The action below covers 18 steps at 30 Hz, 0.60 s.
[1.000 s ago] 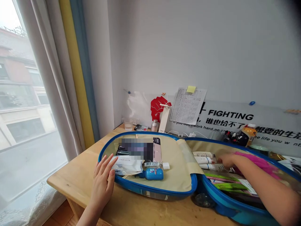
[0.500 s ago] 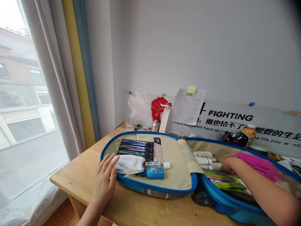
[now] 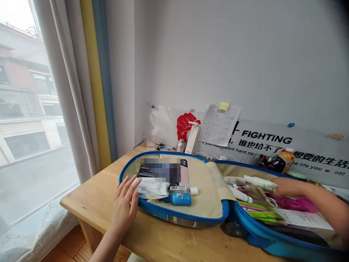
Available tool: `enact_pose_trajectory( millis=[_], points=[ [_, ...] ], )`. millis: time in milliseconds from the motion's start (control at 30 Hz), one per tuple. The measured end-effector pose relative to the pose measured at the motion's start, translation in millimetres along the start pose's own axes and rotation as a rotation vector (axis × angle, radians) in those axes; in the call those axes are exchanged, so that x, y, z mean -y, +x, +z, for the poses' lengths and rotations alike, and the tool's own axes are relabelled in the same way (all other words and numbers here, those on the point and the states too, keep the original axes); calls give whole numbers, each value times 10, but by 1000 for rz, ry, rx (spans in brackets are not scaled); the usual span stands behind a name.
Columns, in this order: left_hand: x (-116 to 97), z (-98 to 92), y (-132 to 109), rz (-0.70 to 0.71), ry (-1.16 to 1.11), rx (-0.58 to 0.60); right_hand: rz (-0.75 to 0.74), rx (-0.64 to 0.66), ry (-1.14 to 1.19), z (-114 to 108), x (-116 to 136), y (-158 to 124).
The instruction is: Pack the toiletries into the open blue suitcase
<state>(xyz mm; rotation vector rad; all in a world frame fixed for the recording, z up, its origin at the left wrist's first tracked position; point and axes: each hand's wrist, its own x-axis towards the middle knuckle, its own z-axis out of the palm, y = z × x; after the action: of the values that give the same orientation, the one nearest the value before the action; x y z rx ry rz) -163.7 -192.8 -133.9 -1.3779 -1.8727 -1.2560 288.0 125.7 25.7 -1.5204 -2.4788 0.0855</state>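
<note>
While resting the left hand (image 3: 124, 203) with loosely spread fingers on the left edge of an open blue-rimmed suitcase with beige lining (image 3: 205, 185), pinched a slim white-and-pale-green plastic tube (image 3: 259, 183) by its right end in the right hand (image 3: 283, 187). Held that tube nearly level over the far part of the suitcase's right half, cap end pointing left. Saw a bright pink mesh bundle (image 3: 300, 204) just on the near side of the right hand, a beige tube (image 3: 233, 180) to the left, and, nearer, bright green packets (image 3: 261, 215) beside a white printed sheet (image 3: 305, 218). Could not tell the left fingertips' contact with a soft white packet (image 3: 152, 186) just beside them. Saw to its right a glossy blue plastic bottle (image 3: 181, 199), lying near a clear white-capped bottle (image 3: 181, 189). Noted underneath everything a pale wooden table (image 3: 89, 189).
</note>
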Motion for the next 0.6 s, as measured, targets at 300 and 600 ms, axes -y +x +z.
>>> enact_pose_trajectory(
  millis=[300,600],
  points=[
    [-16,-4,11,4,7,2,-115,275,-43,-323,795,56],
    [-6,-8,6,13,16,0,-407,427,-202,386,2269,163]
  ],
)
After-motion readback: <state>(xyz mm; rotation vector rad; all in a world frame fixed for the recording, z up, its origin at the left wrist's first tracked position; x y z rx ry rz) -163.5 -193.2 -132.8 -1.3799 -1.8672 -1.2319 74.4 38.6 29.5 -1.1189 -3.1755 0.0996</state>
